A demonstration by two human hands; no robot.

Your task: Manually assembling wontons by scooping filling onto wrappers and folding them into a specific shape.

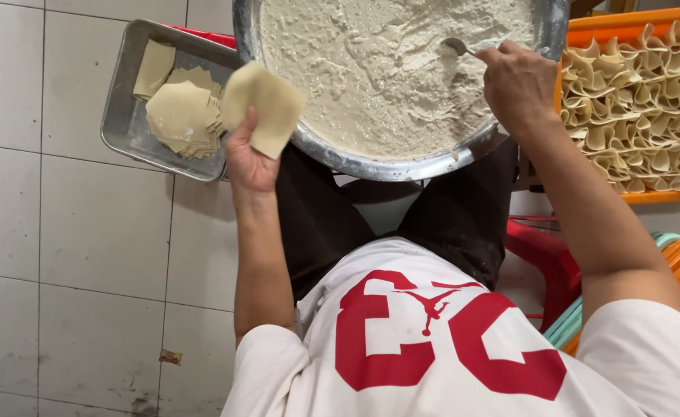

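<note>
My left hand [249, 158] holds a pale square dough wrapper [264, 106] flat on its fingers, just left of a big metal bowl [402, 164]. The bowl is full of whitish paste filling [371, 69]. My right hand [519, 81] grips a metal spoon [457, 46] whose tip dips into the filling at the bowl's right side. A stack of more wrappers [181, 116] lies in a metal tray [124, 127] to the left of my left hand.
An orange crate [664, 194] at the right holds several rows of folded dumplings [637, 100]. Red and stacked coloured plastic stools [549, 262] stand under my right arm. The floor is grey tile [85, 255]. My dark trousers and white shirt fill the lower middle.
</note>
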